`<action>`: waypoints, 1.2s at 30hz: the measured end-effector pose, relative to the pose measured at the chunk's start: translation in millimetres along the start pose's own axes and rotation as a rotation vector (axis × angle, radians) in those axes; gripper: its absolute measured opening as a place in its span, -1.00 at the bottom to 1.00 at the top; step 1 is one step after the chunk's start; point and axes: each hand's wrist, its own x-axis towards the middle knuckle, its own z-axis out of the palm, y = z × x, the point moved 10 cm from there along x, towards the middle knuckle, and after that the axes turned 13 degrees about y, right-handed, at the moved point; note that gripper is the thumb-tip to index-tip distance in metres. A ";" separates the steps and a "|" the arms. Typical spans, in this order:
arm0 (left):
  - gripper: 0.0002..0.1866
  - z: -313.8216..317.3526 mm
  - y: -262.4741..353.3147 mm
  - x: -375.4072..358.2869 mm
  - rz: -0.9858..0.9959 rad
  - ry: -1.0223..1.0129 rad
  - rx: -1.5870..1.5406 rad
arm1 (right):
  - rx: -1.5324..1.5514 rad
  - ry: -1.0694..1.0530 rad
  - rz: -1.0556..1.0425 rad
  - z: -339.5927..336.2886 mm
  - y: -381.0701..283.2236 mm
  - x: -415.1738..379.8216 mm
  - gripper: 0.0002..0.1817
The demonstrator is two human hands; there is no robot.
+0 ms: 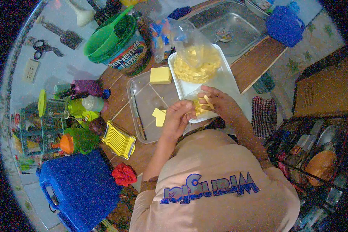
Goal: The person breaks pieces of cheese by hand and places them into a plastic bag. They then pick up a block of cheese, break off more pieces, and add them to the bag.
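Note:
My left hand [179,114] and my right hand [219,101] meet over the near end of a white tray [224,79], both pinching a small bunch of yellow strips [202,105]. A clear plastic bag [193,46] full of yellow strips rests on the far end of that tray. Left of it lies a clear cutting board [143,96] with a yellow block [160,75] at its far end, a thinner yellow slice [159,116] close to my left hand, and a knife [137,114] along its left edge.
A yellow slicer frame [118,140] and a red cloth [123,174] lie on the wooden table's left. A green bucket [118,42] with a scoop stands behind the board. A steel sink [230,25] is at the back, a blue box [81,189] at near left.

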 end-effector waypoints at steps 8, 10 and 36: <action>-0.76 -2.0 -2.8 1.4 -0.053 0.007 -0.022 | -0.172 -0.047 -0.203 6.4 -16.1 -5.8 -0.45; -0.75 -1.6 -3.2 1.4 -0.066 0.007 -0.029 | -0.134 -0.033 -0.178 6.8 -16.4 -7.8 -0.43; -0.74 -0.2 -1.2 2.6 -0.059 -0.013 -0.070 | -0.283 0.120 -0.302 -5.8 -25.2 -6.8 -0.59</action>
